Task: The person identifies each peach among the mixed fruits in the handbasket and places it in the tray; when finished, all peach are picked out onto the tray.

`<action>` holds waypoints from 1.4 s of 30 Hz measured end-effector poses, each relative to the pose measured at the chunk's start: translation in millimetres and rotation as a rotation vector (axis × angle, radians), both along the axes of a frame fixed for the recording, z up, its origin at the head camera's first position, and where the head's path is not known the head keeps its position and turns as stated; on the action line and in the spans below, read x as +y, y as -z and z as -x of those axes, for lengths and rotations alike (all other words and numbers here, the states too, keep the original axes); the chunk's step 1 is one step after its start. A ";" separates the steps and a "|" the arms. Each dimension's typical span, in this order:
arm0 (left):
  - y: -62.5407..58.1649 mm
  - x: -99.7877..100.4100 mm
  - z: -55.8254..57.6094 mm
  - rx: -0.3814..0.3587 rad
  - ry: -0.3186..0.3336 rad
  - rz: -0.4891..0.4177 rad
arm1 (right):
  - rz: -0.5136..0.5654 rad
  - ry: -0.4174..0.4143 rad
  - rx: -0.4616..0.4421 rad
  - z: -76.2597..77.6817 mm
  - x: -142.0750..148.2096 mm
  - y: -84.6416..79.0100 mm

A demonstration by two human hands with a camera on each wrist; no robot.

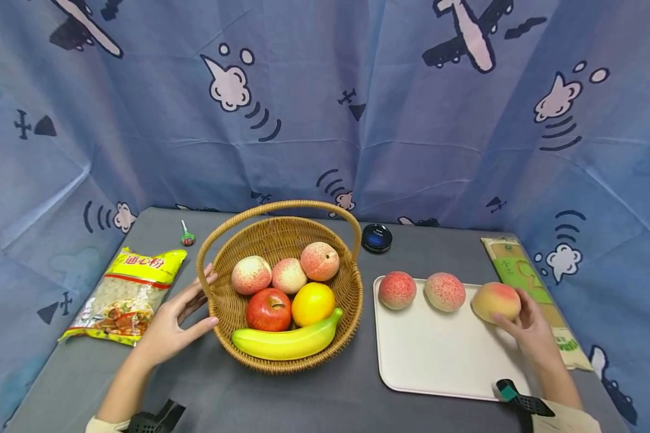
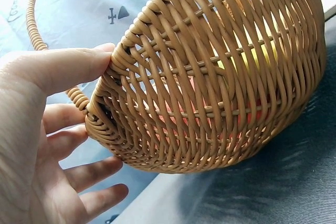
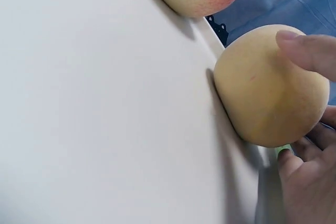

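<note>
Head view, left fingers [image 1: 191, 293] spread against basket [image 1: 281, 236], right fingers [image 1: 527, 304] grasping yellow peach [image 1: 494, 302] at tray [image 1: 444, 355] edge

The counter [image 1: 303, 404] has a grey surface. A blue fabric curtain [image 1: 309, 120], printed with aircraft and clouds, encloses the rear and both sides. Left side: a yellow-and-clear food bag [image 1: 127, 294] lies flat, red characters at its top and a pictured dish on its lower part. Behind it, near the rear edge: a lollipop [image 1: 187, 239] in a green-and-red wrapper, white stick pointing rearward. Rear, right of centre: a round dark tin [image 1: 377, 238] marked "TUNA". Right edge: a long green-and-tan packet [image 1: 524, 272], lying obliquely.
</note>
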State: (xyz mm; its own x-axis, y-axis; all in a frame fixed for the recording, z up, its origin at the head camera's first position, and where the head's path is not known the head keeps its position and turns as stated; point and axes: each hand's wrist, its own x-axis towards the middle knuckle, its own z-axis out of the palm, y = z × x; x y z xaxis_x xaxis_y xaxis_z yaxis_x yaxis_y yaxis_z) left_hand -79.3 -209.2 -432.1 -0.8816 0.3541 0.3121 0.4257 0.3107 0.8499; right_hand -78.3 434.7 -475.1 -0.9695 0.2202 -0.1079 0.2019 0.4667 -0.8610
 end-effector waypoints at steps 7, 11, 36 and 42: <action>0.8 -0.1 0.5 -0.006 0.008 -0.002 | 0.116 0.033 0.123 -6.8 0.6 -4.5; 0.4 0.3 0.7 0.001 0.006 0.001 | 0.148 0.051 0.179 -8.4 -2.8 -11.2; -0.9 1.2 -0.6 0.000 0.007 -0.011 | 0.074 -0.547 0.505 -4.3 -143.0 -101.5; 1.4 -0.6 0.8 0.012 0.004 -0.002 | 0.084 -0.729 0.471 7.0 -189.0 -118.4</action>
State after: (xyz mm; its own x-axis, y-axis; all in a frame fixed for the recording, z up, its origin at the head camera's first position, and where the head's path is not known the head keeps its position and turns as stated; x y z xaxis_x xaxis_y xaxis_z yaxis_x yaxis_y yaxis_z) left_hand -80.0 -209.8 -433.5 -0.8764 0.3570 0.3233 0.4371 0.3077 0.8452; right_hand -85.3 245.7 -356.8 -0.8132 -0.4635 0.3518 -0.5085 0.2720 -0.8170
